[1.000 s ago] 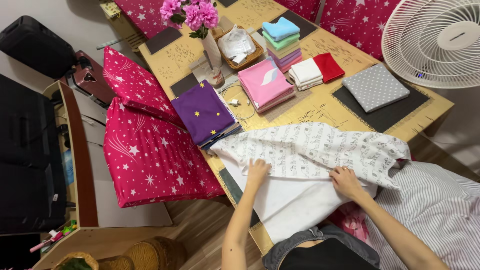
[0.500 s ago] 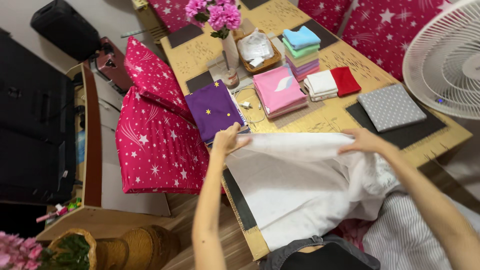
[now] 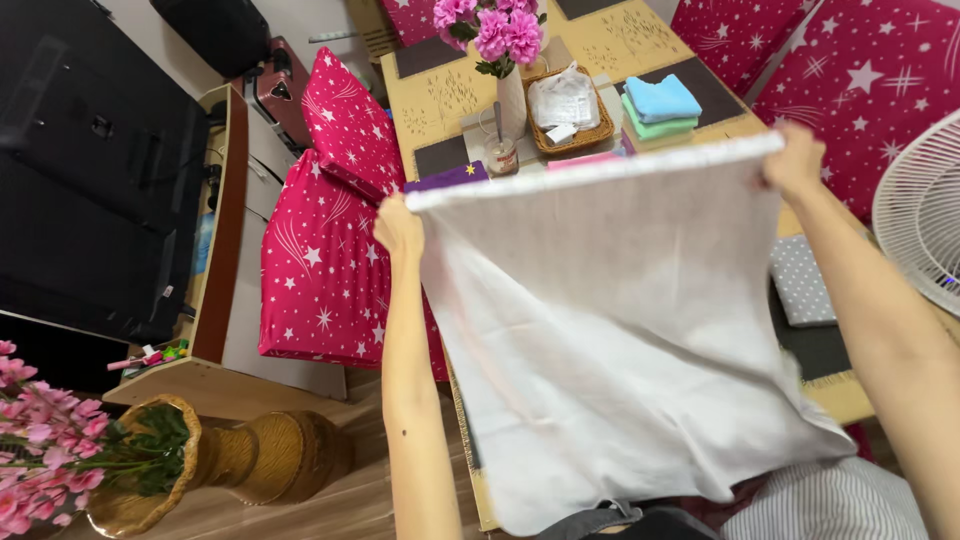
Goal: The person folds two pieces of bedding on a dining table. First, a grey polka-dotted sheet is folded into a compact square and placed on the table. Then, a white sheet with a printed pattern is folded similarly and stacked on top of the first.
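A large white cloth (image 3: 620, 320) hangs spread in the air in front of me, its plain side facing me. My left hand (image 3: 398, 226) grips its upper left corner. My right hand (image 3: 795, 160) grips its upper right corner, arms raised and apart. The cloth hides most of the wooden table (image 3: 450, 90) and the folded piles on it. Only an edge of the purple starred fabric (image 3: 448, 178) and a sliver of the pink pile (image 3: 585, 160) show above it.
Beyond the cloth stand a vase of pink flowers (image 3: 495, 30), a wicker basket (image 3: 563, 100), a jar (image 3: 500, 155) and stacked pastel cloths (image 3: 660, 108). Pink starred chairs (image 3: 330, 250) sit left, a grey dotted fabric (image 3: 800, 280) and a white fan (image 3: 925, 210) right. A wicker vase (image 3: 200, 470) stands on the floor.
Both hands took the cloth's far edge, lifted it off the table and now hold it stretched upright. My head has shifted, so the view moved left and nearer.
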